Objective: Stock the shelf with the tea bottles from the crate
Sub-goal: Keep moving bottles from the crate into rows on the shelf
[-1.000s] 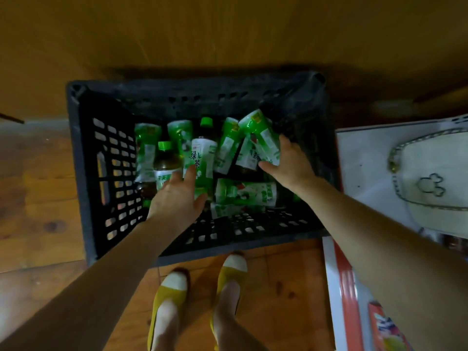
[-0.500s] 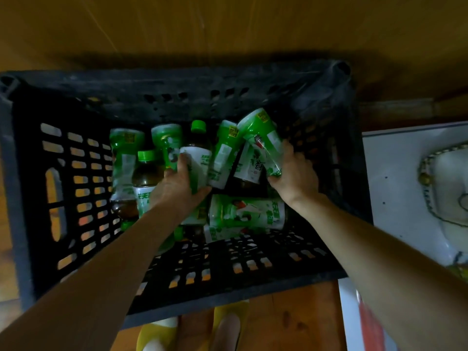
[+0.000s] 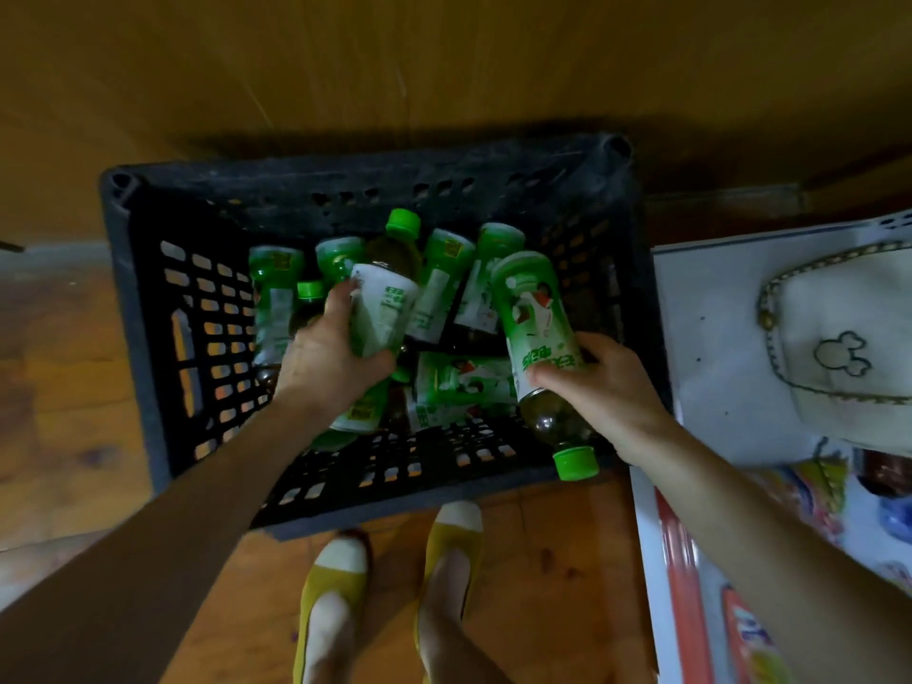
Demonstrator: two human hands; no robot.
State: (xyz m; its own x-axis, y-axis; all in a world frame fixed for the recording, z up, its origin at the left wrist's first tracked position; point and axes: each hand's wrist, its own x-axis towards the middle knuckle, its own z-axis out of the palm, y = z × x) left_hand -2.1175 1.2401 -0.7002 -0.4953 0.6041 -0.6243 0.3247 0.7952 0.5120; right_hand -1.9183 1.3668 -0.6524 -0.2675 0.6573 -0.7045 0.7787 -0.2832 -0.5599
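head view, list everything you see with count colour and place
crate: one, black, on the floor, centre
tea bottles: about ten, exact count unclear, green caps and green-white labels, most loose in the crate, one in each hand
floor: one, brown wood, under the crate
wooden panel: one, brown, beyond the crate
white surface: one, white, right of the crate
pouch: one, cream with a mouse outline, on the white surface
shoes: two, yellow with white toes, near side of the crate
left hand: grips one bottle inside the crate, cap pointing away
right hand: holds one bottle over the crate's near right corner, cap towards the person
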